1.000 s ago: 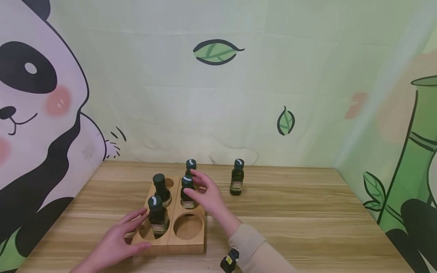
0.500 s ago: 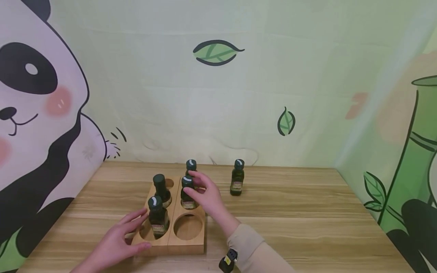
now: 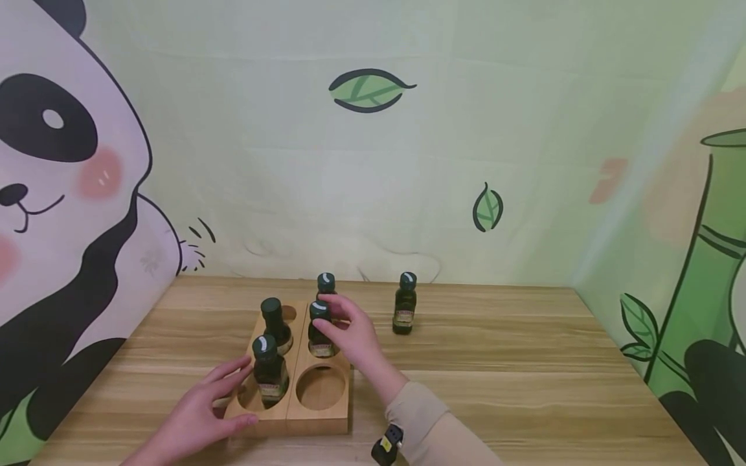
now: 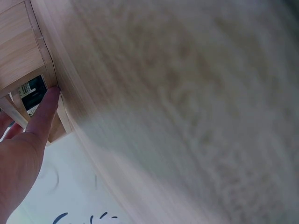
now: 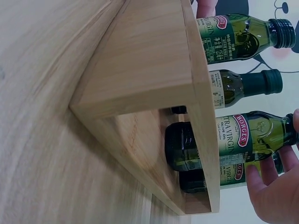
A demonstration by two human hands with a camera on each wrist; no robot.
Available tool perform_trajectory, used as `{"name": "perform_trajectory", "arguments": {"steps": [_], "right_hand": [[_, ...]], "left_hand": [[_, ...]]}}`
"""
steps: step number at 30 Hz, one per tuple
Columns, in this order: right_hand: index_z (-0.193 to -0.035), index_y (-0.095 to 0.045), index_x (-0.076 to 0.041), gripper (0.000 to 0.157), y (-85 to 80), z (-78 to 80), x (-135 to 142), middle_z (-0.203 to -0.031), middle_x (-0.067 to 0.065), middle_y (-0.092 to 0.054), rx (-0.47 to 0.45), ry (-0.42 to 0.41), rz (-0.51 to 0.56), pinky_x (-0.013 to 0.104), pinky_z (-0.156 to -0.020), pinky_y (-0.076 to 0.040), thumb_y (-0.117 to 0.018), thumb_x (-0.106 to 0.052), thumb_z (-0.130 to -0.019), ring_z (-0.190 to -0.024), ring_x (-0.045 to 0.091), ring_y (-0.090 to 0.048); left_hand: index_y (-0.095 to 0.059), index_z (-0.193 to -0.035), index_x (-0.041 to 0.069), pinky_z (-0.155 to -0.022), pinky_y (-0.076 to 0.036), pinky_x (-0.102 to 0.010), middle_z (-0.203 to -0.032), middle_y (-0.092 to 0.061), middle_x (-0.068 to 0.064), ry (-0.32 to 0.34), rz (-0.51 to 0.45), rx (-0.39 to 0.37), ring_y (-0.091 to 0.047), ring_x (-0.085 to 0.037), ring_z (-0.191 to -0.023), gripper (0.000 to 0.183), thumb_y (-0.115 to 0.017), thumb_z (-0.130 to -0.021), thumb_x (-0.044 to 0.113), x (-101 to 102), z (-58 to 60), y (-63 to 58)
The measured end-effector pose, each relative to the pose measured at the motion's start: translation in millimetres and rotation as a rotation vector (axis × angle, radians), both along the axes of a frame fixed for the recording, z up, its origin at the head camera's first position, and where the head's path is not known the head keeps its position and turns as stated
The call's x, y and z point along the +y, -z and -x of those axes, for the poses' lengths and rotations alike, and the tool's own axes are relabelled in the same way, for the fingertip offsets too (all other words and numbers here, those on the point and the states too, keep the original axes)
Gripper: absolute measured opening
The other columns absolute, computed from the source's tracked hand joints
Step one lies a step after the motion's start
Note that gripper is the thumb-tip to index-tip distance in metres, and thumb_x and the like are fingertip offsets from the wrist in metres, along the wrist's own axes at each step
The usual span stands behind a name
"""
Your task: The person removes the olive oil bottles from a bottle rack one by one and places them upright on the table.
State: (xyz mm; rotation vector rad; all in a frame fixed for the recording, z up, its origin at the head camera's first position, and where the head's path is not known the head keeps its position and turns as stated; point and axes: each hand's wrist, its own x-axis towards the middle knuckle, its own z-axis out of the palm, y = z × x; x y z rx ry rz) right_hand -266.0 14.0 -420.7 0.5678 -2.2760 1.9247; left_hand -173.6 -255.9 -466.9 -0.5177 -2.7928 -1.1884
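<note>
Pale wood forms the rack, a two-column block with round holes on the left half of the table. The right hand pinches the held bottle at its capped neck, thumb on the near side and fingers beyond. This dark green glass bottle stands upright in the middle hole of the right column. Its red badge reads "BORGES", with "TRA VIRGIN" and "OLIVE OIL" legible on the green label and the first letters cut off by the rack's edge.

Just beyond it stands the far right bottle, partly hidden by the fingers; part of a "BORGES" badge shows there too. In the left column, the near left bottle carries a green label with a red badge and, in the right wrist view, lines of Chinese characters. Farther back, the middle left bottle turns a pale, small-print label to that camera.

The left hand lies against the rack's left side, fingers extended, thumb spread away from them at the near corner.

Well apart to the right, near the table's far edge, stands the lone bottle, its label too small to read. Behind hangs a pale green backdrop with a cartoon panda on the left.
</note>
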Motion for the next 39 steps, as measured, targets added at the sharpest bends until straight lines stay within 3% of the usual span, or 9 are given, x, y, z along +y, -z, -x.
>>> {"name": "perform_trajectory", "arguments": {"steps": [2, 7, 9, 14, 21, 25, 32, 35, 39], "right_hand": [[-0.127, -0.066, -0.012, 0.038, 0.3, -0.2, 0, -0.111, 0.007, -0.069, 0.009, 0.003, 0.001, 0.04, -0.093, -0.052, -0.074, -0.014, -0.091, -0.105, 0.021, -0.063], [-0.125, -0.064, 0.0, 0.035, -23.7, -19.4, 0, -0.109, 0.017, -0.068, 0.025, 0.017, 0.003, 0.045, -0.091, -0.053, -0.071, -0.004, -0.091, -0.104, 0.031, -0.063], [-0.125, -0.063, 0.004, 0.035, -25.5, -20.7, -1, -0.108, 0.02, -0.067, 0.025, 0.024, 0.004, 0.048, -0.091, -0.053, -0.07, 0.0, -0.09, -0.103, 0.035, -0.063], [-0.126, -0.065, -0.003, 0.037, 0.4, -0.9, -2, -0.108, 0.015, -0.068, 0.033, 0.031, 0.024, 0.045, -0.09, -0.053, -0.072, -0.003, -0.09, -0.102, 0.03, -0.063], [-0.129, -0.065, -0.01, 0.038, 2.3, -0.1, 1, -0.11, 0.01, -0.068, 0.047, 0.033, 0.05, 0.036, -0.09, -0.054, -0.072, -0.01, -0.091, -0.102, 0.022, -0.063], [-0.13, -0.064, -0.009, 0.039, -4.7, -1.7, 2, -0.115, 0.012, -0.066, 0.044, 0.035, 0.084, 0.036, -0.092, -0.053, -0.071, -0.006, -0.091, -0.105, 0.024, -0.062], [-0.128, -0.062, 0.003, 0.038, -39.3, -20.5, 6, -0.115, 0.021, -0.065, 0.056, 0.024, 0.099, 0.037, -0.093, -0.053, -0.068, 0.002, -0.091, -0.108, 0.032, -0.062], [-0.128, -0.061, 0.005, 0.038, -42.5, -18.9, 8, -0.116, 0.023, -0.065, 0.051, 0.024, 0.111, 0.037, -0.093, -0.053, -0.068, 0.003, -0.091, -0.108, 0.034, -0.062], [-0.129, -0.061, 0.002, 0.04, -35.0, -8.8, 12, -0.118, 0.021, -0.065, 0.052, 0.03, 0.145, 0.037, -0.094, -0.052, -0.07, 0.001, -0.09, -0.109, 0.033, -0.061]], "left_hand": [[-0.056, -0.139, 0.0, -0.072, -0.06, -0.036, -0.149, -0.043, -0.016, 0.003, -0.005, 0.003, -0.054, -0.044, -0.12, 0.086, -0.084, -0.075, 0.049, 0, -0.3, 0.3], [-0.056, -0.139, 0.0, -0.073, -0.059, -0.037, -0.149, -0.043, -0.016, 0.005, 0.001, 0.008, -0.054, -0.043, -0.12, 0.086, -0.084, -0.075, 0.05, 1, -0.6, 0.4], [-0.056, -0.139, 0.001, -0.074, -0.059, -0.037, -0.149, -0.043, -0.015, 0.002, 0.009, 0.007, -0.054, -0.042, -0.121, 0.086, -0.083, -0.075, 0.051, 1, -0.5, 0.4], [-0.056, -0.139, 0.001, -0.073, -0.059, -0.037, -0.149, -0.043, -0.015, -0.002, 0.005, 0.01, -0.053, -0.042, -0.121, 0.086, -0.084, -0.074, 0.05, 2, -0.2, 0.1], [-0.056, -0.138, 0.0, -0.071, -0.06, -0.036, -0.148, -0.043, -0.016, 0.001, 0.0, 0.026, -0.055, -0.043, -0.119, 0.085, -0.084, -0.074, 0.048, 1, -0.1, -0.5], [-0.056, -0.139, 0.0, -0.071, -0.06, -0.036, -0.149, -0.042, -0.016, -0.002, -0.005, 0.015, -0.056, -0.043, -0.117, 0.086, -0.085, -0.074, 0.048, 1, -0.4, 0.0], [-0.055, -0.139, 0.0, -0.072, -0.059, -0.037, -0.15, -0.041, -0.016, -0.01, 0.0, -0.008, -0.058, -0.042, -0.115, 0.087, -0.084, -0.074, 0.049, 2, -1.8, -2.3], [-0.055, -0.139, 0.0, -0.073, -0.059, -0.038, -0.15, -0.041, -0.016, -0.009, 0.001, -0.004, -0.057, -0.043, -0.116, 0.087, -0.084, -0.074, 0.049, 2, -2.2, -2.6], [-0.056, -0.139, 0.001, -0.073, -0.059, -0.038, -0.149, -0.042, -0.015, -0.014, 0.008, 0.007, -0.054, -0.043, -0.12, 0.086, -0.084, -0.074, 0.05, 2, -2.4, -1.9]]}}
